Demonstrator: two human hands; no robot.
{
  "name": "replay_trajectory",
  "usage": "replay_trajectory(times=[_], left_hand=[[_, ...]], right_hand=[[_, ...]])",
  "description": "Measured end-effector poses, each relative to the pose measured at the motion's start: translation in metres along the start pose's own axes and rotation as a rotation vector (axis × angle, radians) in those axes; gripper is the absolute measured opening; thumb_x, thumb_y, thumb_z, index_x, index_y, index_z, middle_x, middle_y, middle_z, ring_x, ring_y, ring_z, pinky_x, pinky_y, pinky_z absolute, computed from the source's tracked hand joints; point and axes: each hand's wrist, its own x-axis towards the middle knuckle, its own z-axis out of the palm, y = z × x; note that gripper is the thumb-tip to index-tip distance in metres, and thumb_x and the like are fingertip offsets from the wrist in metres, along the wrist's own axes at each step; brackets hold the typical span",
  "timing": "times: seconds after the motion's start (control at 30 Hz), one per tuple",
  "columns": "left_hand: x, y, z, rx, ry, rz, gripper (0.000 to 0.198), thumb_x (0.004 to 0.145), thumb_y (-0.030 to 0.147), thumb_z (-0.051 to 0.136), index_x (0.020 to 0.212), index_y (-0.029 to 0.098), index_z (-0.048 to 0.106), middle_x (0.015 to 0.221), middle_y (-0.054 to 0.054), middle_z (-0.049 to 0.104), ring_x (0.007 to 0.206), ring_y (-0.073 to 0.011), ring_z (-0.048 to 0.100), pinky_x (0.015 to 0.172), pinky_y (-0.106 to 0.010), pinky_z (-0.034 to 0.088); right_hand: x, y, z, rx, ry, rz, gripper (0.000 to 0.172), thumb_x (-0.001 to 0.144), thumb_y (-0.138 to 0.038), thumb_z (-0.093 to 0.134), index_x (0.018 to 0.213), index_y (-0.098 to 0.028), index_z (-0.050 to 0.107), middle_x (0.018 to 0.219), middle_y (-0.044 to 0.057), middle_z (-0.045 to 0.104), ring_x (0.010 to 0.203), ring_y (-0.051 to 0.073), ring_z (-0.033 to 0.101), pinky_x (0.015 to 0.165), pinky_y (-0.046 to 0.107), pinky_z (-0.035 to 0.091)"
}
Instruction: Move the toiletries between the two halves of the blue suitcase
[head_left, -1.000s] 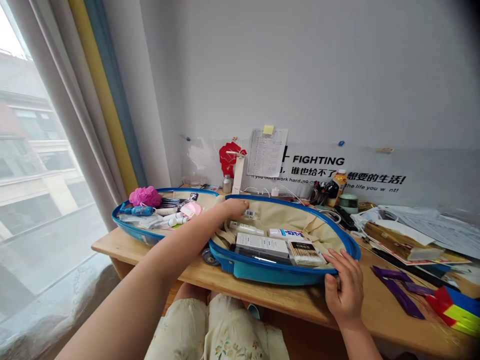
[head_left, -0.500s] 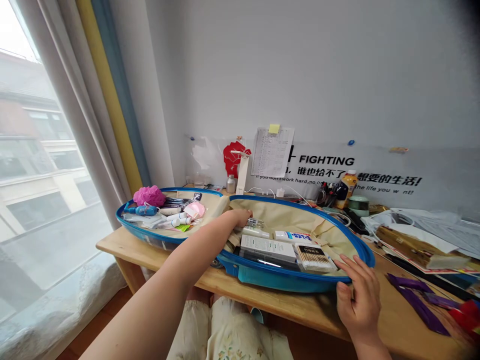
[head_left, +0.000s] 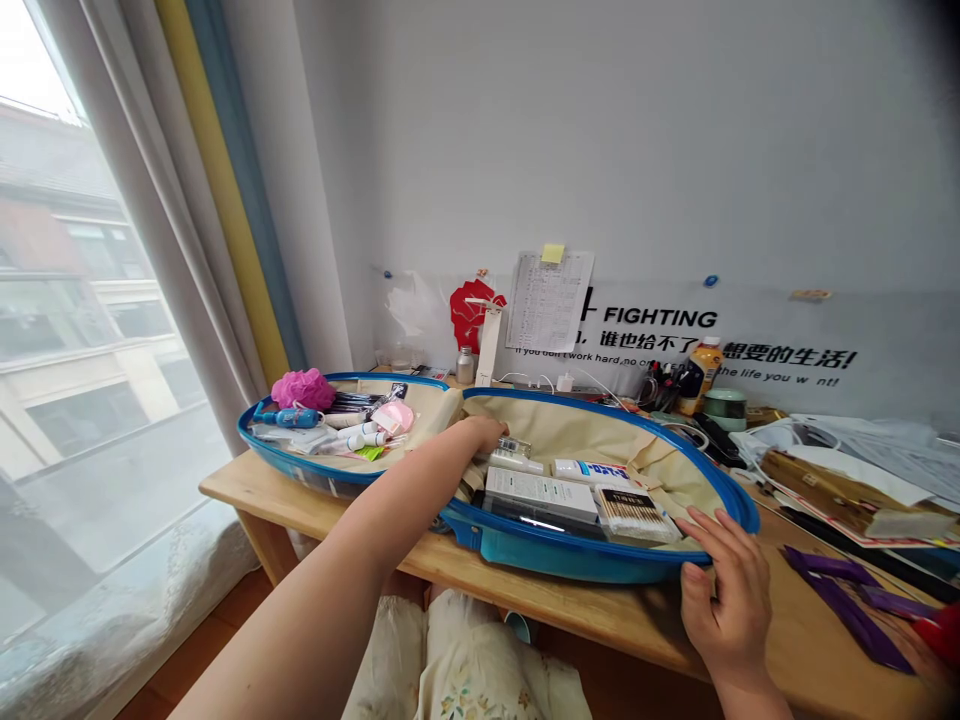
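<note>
An open blue suitcase (head_left: 577,572) with a beige lining lies spread on the wooden desk. My left hand (head_left: 489,432) reaches down into its right half, beside a small clear package (head_left: 514,447) and a white tube (head_left: 519,464). The fingers are mostly hidden, so whether they grip anything does not show. At the front right corner of the rim rests my right hand (head_left: 731,590), fingers spread and holding nothing. Near it in the case lie a pack of cotton swabs (head_left: 636,513), a white box (head_left: 541,492) and a toothpaste box (head_left: 591,470).
The left half holds a pink bath puff (head_left: 303,389), a blue bottle (head_left: 296,418) and several white tubes. Right of the case, purple strips (head_left: 847,610) and a brown pouch (head_left: 825,485) lie on the desk (head_left: 630,625). A yellow bottle (head_left: 701,375) stands behind.
The view has shifted slightly, so everything sits a little to the right. Both hands stay at nearly the same places on the suitcase.
</note>
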Motion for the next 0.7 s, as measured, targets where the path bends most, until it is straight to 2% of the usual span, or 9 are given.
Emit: replay_trajectory(times=[0.17,0.33,0.47,0.6,0.7], left_hand=[[0.000,0.003,0.002,-0.036,-0.075,-0.043,0.040,0.094,0.039,0.062,0.128,0.018,0.057,0.130,-0.010,0.058,0.112,-0.0234,0.061,0.094,-0.046,0.054],[0.001,0.006,0.005,-0.095,-0.093,-0.072,0.039,0.095,0.040,0.060,0.128,0.019,0.058,0.133,-0.009,0.057,0.115,-0.0250,0.059,0.096,-0.047,0.053],[0.003,0.007,0.007,-0.129,-0.082,-0.099,0.043,0.095,0.041,0.060,0.133,0.020,0.056,0.140,-0.010,0.054,0.123,-0.0287,0.055,0.103,-0.051,0.048],[0.001,0.009,0.007,-0.162,-0.042,-0.111,0.044,0.095,0.042,0.058,0.133,0.021,0.055,0.140,-0.012,0.054,0.122,-0.0261,0.056,0.104,-0.051,0.047],[-0.007,0.014,0.002,-0.178,0.037,-0.109,0.041,0.096,0.044,0.057,0.128,0.020,0.059,0.135,-0.011,0.058,0.118,-0.0243,0.059,0.102,-0.050,0.049]], right_hand=[[0.000,0.000,0.000,0.019,-0.008,0.014,0.033,0.097,-0.037,0.043,0.115,-0.020,0.064,0.116,0.013,0.068,0.124,0.032,0.056,0.106,0.053,0.040],[0.003,-0.002,0.001,0.007,0.014,-0.008,0.033,0.097,-0.037,0.042,0.115,-0.019,0.063,0.113,0.013,0.069,0.123,0.032,0.057,0.105,0.052,0.040],[0.004,-0.002,0.000,-0.012,0.007,-0.023,0.033,0.098,-0.036,0.040,0.116,-0.019,0.063,0.113,0.013,0.069,0.122,0.032,0.058,0.103,0.050,0.042],[0.005,-0.001,0.000,0.002,0.004,-0.035,0.033,0.098,-0.035,0.042,0.117,-0.018,0.063,0.113,0.014,0.069,0.123,0.032,0.057,0.104,0.051,0.041],[0.005,-0.001,0.000,0.011,0.013,-0.035,0.034,0.098,-0.036,0.042,0.116,-0.017,0.063,0.112,0.015,0.069,0.123,0.033,0.057,0.104,0.052,0.041]])
